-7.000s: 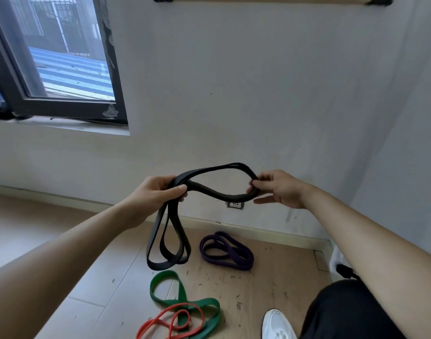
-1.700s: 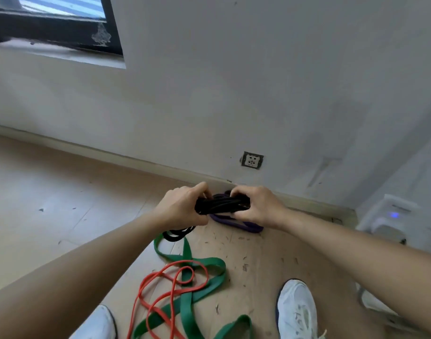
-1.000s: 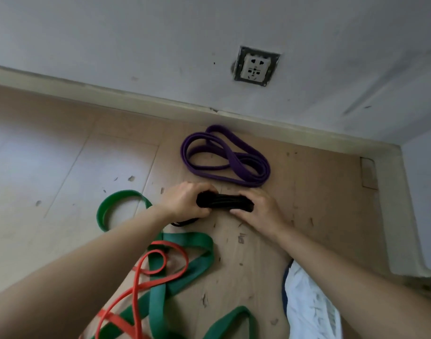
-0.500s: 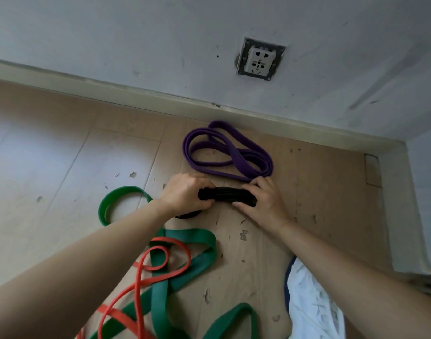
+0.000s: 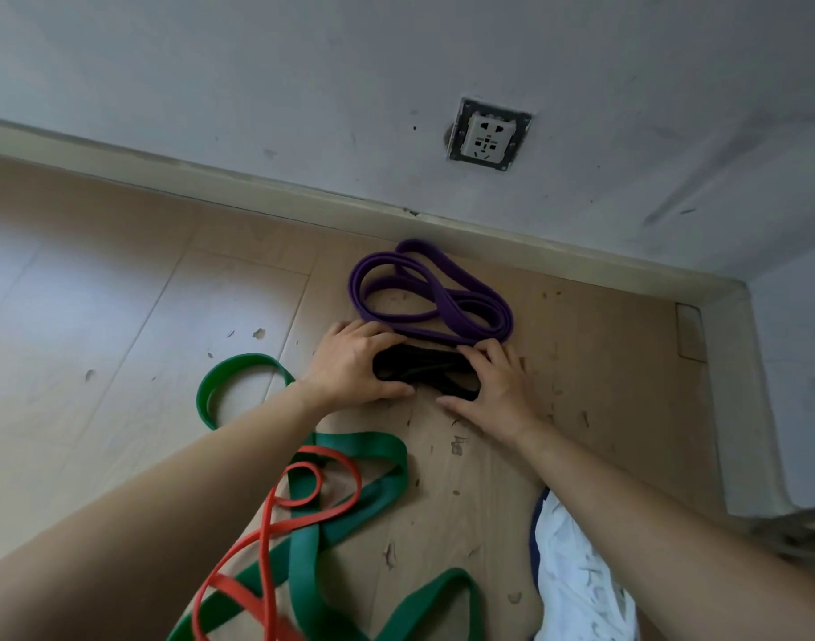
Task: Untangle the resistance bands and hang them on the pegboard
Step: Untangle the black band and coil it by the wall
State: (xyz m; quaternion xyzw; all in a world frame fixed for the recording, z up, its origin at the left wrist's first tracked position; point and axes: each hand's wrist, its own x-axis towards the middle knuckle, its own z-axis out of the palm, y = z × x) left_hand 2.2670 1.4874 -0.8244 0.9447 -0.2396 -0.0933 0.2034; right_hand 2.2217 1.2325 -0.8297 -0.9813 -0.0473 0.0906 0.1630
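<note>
A folded black resistance band [image 5: 419, 368] lies on the wooden floor just in front of a coiled purple band [image 5: 426, 293]. My left hand [image 5: 352, 363] curls over the black band's left end, thumb below it and fingers above. My right hand [image 5: 496, 386] rests at its right end with fingers spread and nearly flat on the floor. A wide green band [image 5: 366, 453] loops across the floor nearer to me, with a thin red band [image 5: 304, 501] tangled over it. The pegboard is out of view.
A wall with a skirting board [image 5: 304, 196] and a power socket [image 5: 488, 134] runs close behind the purple band. A room corner [image 5: 739, 293] lies to the right. A white shoe [image 5: 577, 580] is at the lower right. The floor is speckled with debris.
I have bent down from standing and brought the folded black band to the floor beside the purple band. My right hand's fingers have flattened out since half a second ago.
</note>
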